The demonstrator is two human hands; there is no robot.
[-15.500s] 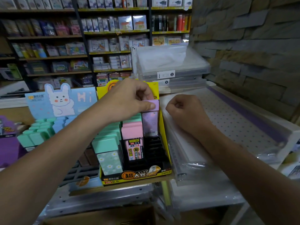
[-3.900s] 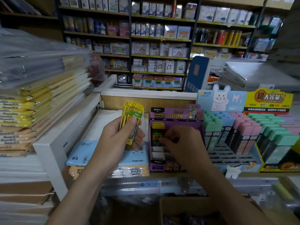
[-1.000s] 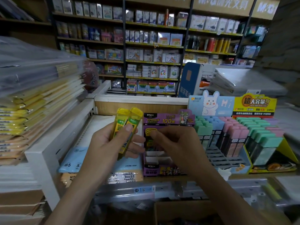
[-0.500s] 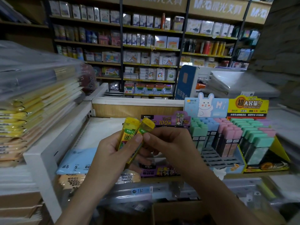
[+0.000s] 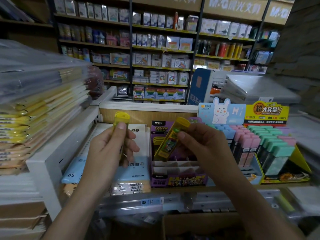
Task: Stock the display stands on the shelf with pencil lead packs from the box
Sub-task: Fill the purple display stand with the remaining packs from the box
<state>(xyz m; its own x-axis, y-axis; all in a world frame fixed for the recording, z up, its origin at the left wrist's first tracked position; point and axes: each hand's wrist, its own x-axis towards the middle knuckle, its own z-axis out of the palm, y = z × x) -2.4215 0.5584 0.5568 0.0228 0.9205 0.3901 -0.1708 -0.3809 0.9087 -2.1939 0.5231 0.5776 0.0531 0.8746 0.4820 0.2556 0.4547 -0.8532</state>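
Note:
My left hand (image 5: 110, 146) holds a yellow pencil lead pack (image 5: 121, 119) upright, thumb on its front. In my right hand (image 5: 202, 146) a second yellow lead pack (image 5: 170, 141) is pinched near its cap and tilts down toward the purple display stand (image 5: 178, 179). That stand sits on the shelf with pale empty slots in front and a few yellow packs at its back. To its right stand a blue rabbit display (image 5: 223, 115) and a yellow display (image 5: 284, 163), both filled with pastel packs. The brown box (image 5: 199, 226) lies below the shelf edge, its contents hidden.
Wrapped B5 loose-leaf paper packs (image 5: 135, 172) lie left of the purple stand. A tall stack of wrapped notebooks (image 5: 34, 108) fills the left side behind a white divider (image 5: 52, 163). Clear plastic cases (image 5: 256, 87) are stacked behind the displays. Stocked shelves (image 5: 161, 49) line the back wall.
My right hand has taken one of the two yellow packs from my left hand and carried it right, over the purple stand. My left hand keeps the other pack.

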